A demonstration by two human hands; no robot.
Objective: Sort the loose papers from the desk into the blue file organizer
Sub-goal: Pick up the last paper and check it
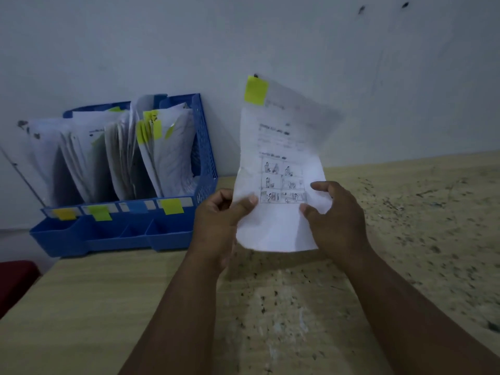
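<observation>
I hold a white printed paper (281, 158) upright above the desk, a yellow sticky note (256, 90) on its top left corner and small drawings in a grid lower down. My left hand (219, 223) pinches its lower left edge. My right hand (338, 217) grips its lower right edge. The blue file organizer (208, 147) stands at the left against the wall, its slots filled with papers (167, 155) that carry yellow and green tabs.
The wooden desk (405, 239) is speckled with dark marks and worn patches. A white wall (297, 36) rises right behind it. A dark red object (13, 280) sits off the desk's left edge. Yellow and green labels (171, 206) mark the organizer's front.
</observation>
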